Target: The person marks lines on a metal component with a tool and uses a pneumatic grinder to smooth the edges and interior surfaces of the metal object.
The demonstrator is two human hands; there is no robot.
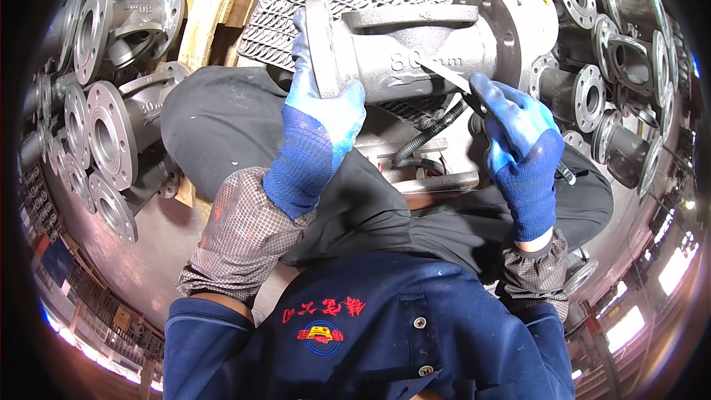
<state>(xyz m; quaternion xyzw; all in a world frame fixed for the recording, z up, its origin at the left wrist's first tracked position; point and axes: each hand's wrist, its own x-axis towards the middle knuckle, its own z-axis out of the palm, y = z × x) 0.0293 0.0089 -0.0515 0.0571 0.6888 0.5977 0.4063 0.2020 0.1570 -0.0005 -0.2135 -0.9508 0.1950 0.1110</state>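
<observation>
A grey cast-metal flanged pipe body point(415, 48), with raised lettering and an arrow on its side, lies across in front of me above my knees. My left hand point(318, 104), in a blue-and-white coated glove, grips its left flange, thumb on the near side. In my gloved right hand point(518, 115) is a flat-bladed hand tool point(448, 75), pale and tapering, with a dark handle. Its tip rests on or just over the raised lettering; contact cannot be made out. A metal end of the tool seems to stick out below that hand.
Similar flanged castings point(111, 133) are piled at the left, with more castings point(592, 89) at the right. Behind the work lies a metal mesh panel point(289, 7) beside wooden pallet boards point(215, 15). A black corrugated hose point(429, 133) runs under the casting.
</observation>
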